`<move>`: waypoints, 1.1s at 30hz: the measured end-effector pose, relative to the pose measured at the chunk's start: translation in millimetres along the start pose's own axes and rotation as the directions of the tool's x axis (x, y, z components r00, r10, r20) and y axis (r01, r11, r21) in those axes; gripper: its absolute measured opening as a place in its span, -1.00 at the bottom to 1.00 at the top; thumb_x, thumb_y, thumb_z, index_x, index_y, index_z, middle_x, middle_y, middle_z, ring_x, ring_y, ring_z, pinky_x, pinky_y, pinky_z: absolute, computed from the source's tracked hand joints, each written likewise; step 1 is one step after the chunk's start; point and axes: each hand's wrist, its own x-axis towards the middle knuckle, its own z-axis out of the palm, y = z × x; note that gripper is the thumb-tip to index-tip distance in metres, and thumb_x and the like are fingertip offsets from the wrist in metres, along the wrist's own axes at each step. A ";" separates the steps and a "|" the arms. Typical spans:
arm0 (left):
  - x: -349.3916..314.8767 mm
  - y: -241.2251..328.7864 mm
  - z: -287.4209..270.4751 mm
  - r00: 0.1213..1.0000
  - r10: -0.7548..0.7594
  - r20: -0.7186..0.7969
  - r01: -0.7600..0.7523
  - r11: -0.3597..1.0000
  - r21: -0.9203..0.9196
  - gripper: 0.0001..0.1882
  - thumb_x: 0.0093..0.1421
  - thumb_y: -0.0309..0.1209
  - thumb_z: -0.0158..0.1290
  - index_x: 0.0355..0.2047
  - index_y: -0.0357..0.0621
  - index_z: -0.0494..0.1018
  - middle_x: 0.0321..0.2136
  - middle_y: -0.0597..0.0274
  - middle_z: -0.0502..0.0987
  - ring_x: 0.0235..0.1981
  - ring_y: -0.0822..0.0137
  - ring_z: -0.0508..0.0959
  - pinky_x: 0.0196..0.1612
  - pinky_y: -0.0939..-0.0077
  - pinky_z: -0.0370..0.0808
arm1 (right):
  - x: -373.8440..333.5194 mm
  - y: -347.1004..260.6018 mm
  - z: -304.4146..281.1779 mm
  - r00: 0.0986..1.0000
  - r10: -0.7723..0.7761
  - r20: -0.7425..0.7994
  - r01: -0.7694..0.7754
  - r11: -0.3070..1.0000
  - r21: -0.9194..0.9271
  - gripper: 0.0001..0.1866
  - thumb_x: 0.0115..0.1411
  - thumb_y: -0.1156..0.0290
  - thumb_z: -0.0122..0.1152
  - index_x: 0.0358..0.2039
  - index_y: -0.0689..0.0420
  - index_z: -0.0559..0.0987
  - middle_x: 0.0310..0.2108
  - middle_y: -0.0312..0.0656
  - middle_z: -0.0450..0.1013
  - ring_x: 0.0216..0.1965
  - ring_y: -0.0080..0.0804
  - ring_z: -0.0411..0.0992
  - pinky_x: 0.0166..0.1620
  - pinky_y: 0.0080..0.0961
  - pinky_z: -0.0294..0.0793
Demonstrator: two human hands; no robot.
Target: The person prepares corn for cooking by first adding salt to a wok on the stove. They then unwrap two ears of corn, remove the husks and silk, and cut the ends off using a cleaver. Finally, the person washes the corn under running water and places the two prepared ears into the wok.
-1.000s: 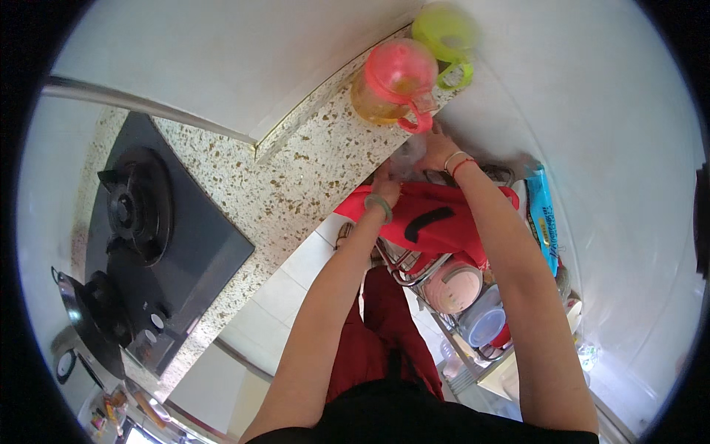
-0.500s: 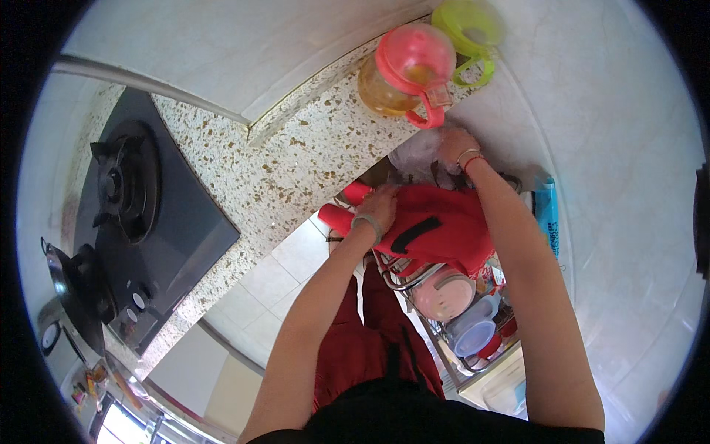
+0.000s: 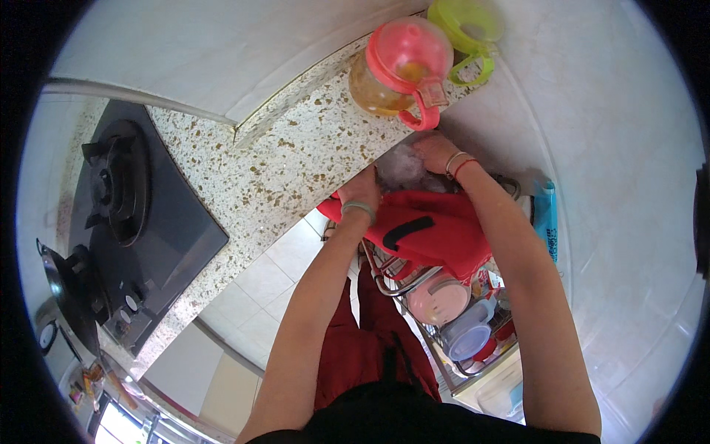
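Note:
A red cloth bag (image 3: 451, 222) with a black mark lies bunched over the top of a wire rack below the counter edge. Just beyond it is a crumpled clear plastic bag (image 3: 403, 169). My right hand (image 3: 435, 152), with a bracelet and a red cord at the wrist, is closed on the plastic bag. At the counter's edge, my left hand (image 3: 360, 188), wearing a pale green bangle, reaches down beside the red cloth. Its fingers are hidden from view. The contents of the plastic bag are too blurred to make out.
On the speckled counter (image 3: 281, 159) stand a pink-lidded jug (image 3: 410, 59) and a green-lidded jug (image 3: 467, 26). A gas stove (image 3: 148, 222) lies left. The wire rack (image 3: 384, 281) holds a pink container (image 3: 438, 297) and clear plastic tubs (image 3: 470, 337). A blue packet (image 3: 545, 222) leans at the wall.
My left hand has moved off the red cloth, farther down past the counter edge. My right hand has shifted slightly left with the plastic bag. The red cloth lies flatter on its left side.

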 end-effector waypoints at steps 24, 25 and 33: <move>-31.9 -22.7 18.3 0.977 -0.029 -0.212 -0.055 0.924 -0.378 -0.68 0.26 -0.39 -0.08 -0.03 -0.33 0.35 -0.14 -0.30 0.44 -0.11 -0.31 0.42 -0.04 -0.04 0.37 | 126.0 -66.6 90.4 0.981 0.125 -0.150 -0.042 0.886 0.463 -0.61 0.22 0.30 -0.09 0.04 0.09 0.46 0.10 -0.01 0.36 0.10 -0.07 0.35 0.16 -0.21 0.30; -34.5 -21.3 20.4 0.979 -0.030 -0.204 -0.057 0.911 -0.408 -0.68 0.26 -0.40 -0.08 -0.03 -0.33 0.34 -0.14 -0.30 0.44 -0.11 -0.30 0.42 -0.05 -0.03 0.38 | 132.7 -66.3 90.5 0.976 0.155 -0.151 -0.065 0.877 0.476 -0.60 0.23 0.29 -0.10 0.05 0.10 0.45 0.11 -0.01 0.35 0.11 -0.07 0.34 0.16 -0.21 0.29; -23.8 -11.9 13.1 0.962 -0.242 0.124 0.269 0.780 -0.565 -0.54 0.17 -0.16 0.01 -0.02 -0.20 0.43 -0.05 -0.18 0.47 -0.04 -0.16 0.47 0.04 0.08 0.40 | 105.5 -64.1 73.8 0.980 0.101 -0.171 0.010 0.835 0.549 -0.52 0.25 0.22 -0.11 0.14 0.12 0.37 0.17 0.02 0.29 0.17 -0.07 0.27 0.21 -0.24 0.23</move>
